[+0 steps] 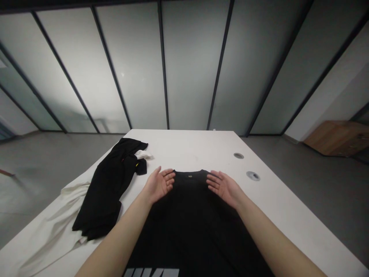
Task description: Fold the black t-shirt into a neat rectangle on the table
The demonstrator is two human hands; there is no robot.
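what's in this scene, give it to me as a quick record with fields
left hand: open, palm up, left of the collar
right hand: open, palm up, right of the collar
main item: black t-shirt, lying flat, grey print nearest the person
to its left: folded black garment, white cloth
surface: white table

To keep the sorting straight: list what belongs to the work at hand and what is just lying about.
At hand: black T-shirt, left hand, right hand.
Lying about: heaped black garment, white cloth, round table grommets, wooden cabinet.
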